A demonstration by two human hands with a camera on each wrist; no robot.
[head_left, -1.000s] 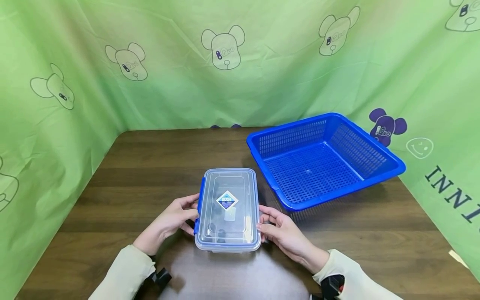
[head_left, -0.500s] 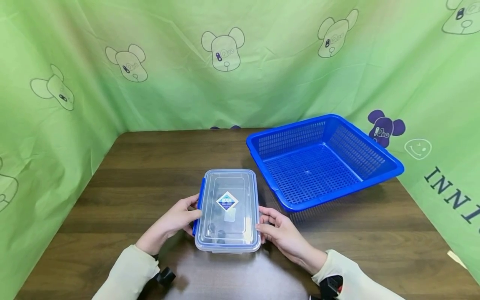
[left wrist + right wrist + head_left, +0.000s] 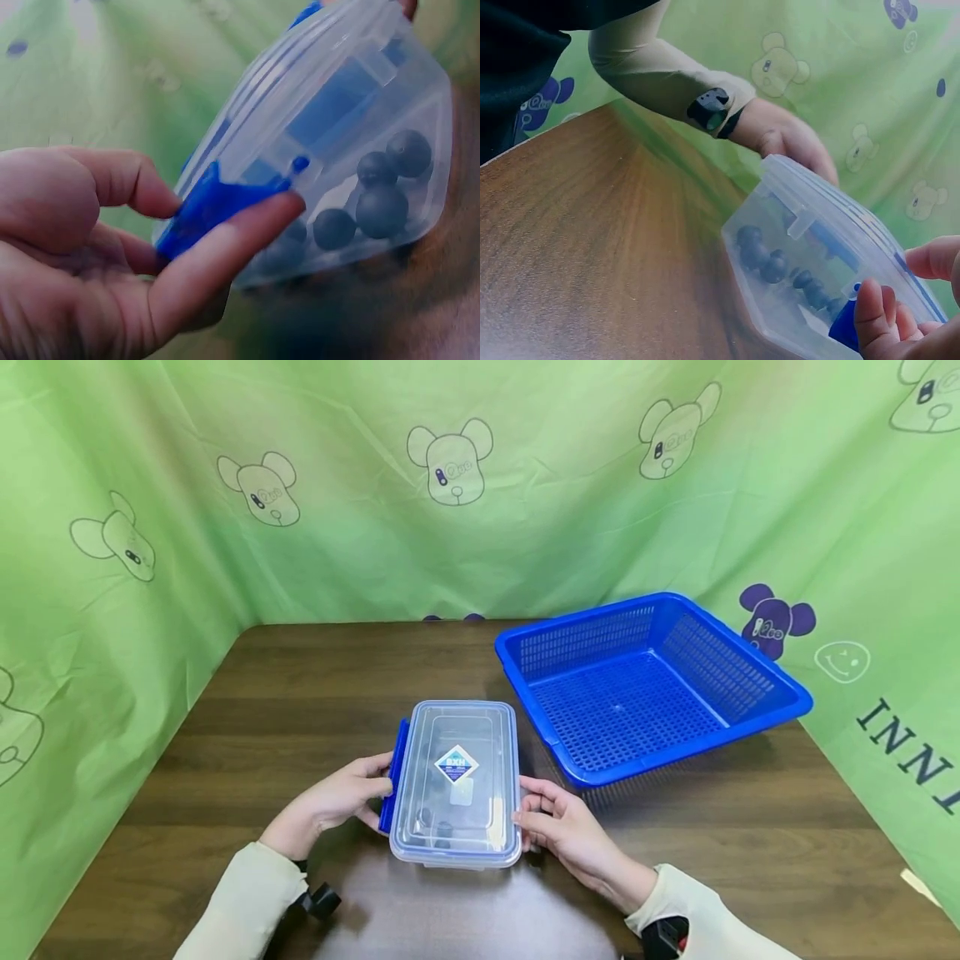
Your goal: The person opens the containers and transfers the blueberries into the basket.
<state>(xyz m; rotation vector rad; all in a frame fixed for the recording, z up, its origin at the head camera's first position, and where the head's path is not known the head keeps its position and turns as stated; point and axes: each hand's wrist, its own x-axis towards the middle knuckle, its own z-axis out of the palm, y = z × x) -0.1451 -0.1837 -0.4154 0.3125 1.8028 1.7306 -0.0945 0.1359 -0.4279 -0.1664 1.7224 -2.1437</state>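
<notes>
In the head view a clear plastic storage box (image 3: 480, 727) with a lid and a diamond label (image 3: 456, 764) stands on the table between both hands. My left hand (image 3: 330, 806) pinches the blue latch (image 3: 217, 210) on its left side, thumb against the fingers; that latch stands out from the wall. My right hand (image 3: 573, 835) holds the opposite side, its thumb at the lid's edge. In the right wrist view its fingers are at a second blue latch (image 3: 845, 326), which they partly cover. Several dark balls (image 3: 382, 211) show through the box wall.
A blue perforated basket (image 3: 697, 742) stands at the back right of the wooden table (image 3: 300, 685). Behind and at the sides hangs a green printed curtain (image 3: 337, 552). Each wrist wears a black camera (image 3: 322, 902).
The left latch has swung outward from the box wall, and my left hand has shifted slightly left with it. My right hand and the box have stayed about where they were.
</notes>
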